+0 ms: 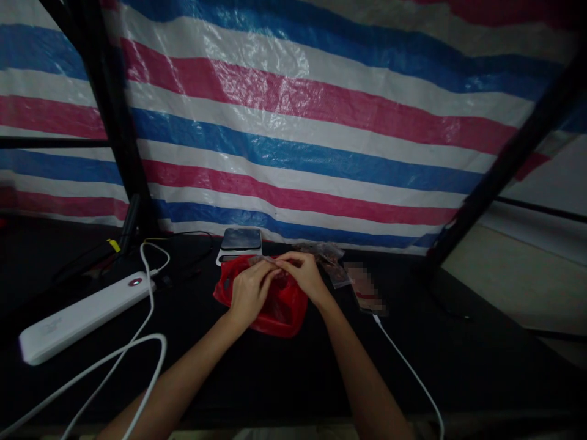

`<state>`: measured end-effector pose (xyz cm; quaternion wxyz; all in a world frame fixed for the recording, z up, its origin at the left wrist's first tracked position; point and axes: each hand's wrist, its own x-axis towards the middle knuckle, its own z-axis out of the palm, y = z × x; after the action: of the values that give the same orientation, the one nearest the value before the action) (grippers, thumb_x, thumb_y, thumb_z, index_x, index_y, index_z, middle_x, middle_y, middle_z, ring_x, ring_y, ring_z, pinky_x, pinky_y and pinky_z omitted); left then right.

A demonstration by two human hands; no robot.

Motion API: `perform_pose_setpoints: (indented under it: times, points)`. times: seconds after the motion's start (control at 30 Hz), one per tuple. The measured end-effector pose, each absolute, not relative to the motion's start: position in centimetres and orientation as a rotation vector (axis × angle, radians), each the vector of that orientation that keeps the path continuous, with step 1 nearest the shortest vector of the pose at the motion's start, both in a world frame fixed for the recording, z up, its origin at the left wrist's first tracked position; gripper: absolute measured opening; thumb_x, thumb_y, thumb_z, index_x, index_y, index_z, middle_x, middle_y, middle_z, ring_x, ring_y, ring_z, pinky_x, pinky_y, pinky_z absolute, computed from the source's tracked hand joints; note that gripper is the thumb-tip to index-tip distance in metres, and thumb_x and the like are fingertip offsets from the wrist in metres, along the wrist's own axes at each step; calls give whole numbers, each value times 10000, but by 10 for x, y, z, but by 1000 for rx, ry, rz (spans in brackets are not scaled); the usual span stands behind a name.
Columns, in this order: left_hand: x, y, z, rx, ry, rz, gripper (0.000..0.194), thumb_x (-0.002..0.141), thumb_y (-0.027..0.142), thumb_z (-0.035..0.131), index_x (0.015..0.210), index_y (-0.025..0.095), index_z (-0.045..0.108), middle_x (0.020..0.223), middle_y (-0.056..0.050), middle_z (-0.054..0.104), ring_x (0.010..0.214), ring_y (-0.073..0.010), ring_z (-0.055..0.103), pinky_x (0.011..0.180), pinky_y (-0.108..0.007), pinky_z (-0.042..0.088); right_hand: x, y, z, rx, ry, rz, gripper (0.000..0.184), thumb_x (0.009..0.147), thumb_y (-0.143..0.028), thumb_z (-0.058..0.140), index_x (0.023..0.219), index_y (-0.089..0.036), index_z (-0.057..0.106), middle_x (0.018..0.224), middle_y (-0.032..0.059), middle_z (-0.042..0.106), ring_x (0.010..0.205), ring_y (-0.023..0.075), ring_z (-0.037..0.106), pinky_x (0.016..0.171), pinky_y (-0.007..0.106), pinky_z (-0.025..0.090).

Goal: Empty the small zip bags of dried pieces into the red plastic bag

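A red plastic container or bag (287,321) sits on the black table in front of me; I cannot tell which it is. Above it, my left hand (250,290) and my right hand (302,275) meet with their fingertips pinched together. Between the fingers shows a bit of thin, see-through film, which looks like a small clear plastic bag (257,260). Its contents, if any, are hidden by the fingers. Just behind lies a small scale (241,239) with a dark top and white base. Clear plastic bags with brownish contents (328,256) lie beyond my right hand.
A phone (367,290) with a white cable lies to the right. At left rests a long white power bank or strip (87,318), its white cable (147,305) looping toward me. Black frame posts (110,122) and a striped plastic sheet (298,122) stand behind the black table (435,342).
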<state>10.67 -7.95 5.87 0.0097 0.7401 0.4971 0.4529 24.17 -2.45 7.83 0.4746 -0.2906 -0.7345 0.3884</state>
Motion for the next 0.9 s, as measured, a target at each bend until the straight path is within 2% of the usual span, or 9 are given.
perform_pose_setpoints:
  times: [0.1,0.2,0.33,0.6,0.9]
  points:
    - [104,-78,56,2292,1597,1432,217,865,249,362,883,186,569,849,-23,609,788,-141,571,696,-226,413,240,-26,77,-709,-1824,926,148,709,-264,599,785,-170,684,699,17,680,597,137,599,564,224,462]
    - [102,-77,55,2300,1629,1442,207,865,223,357,911,187,556,867,-22,605,796,-137,570,695,-223,413,237,-29,77,-750,-1824,717,138,717,-249,582,778,-178,684,723,21,684,623,137,603,575,219,459]
    - [102,-78,55,2297,1695,1437,190,857,244,377,900,189,554,865,-15,610,785,-133,573,700,-220,407,230,-31,74,-828,-1782,531,116,708,-206,558,745,-177,664,654,5,659,529,112,570,499,197,432]
    - [103,-83,61,2153,1800,1496,153,786,263,436,683,173,503,636,22,547,570,-104,524,558,-198,371,212,-45,73,-834,-1598,748,77,668,-174,538,700,-160,606,598,-8,615,508,113,574,478,189,446]
    - [99,-80,57,2183,1876,1542,159,765,238,432,621,178,459,547,34,492,500,-95,487,511,-196,341,203,-44,67,-854,-1526,806,69,666,-170,526,690,-159,590,623,0,614,543,123,585,507,200,452]
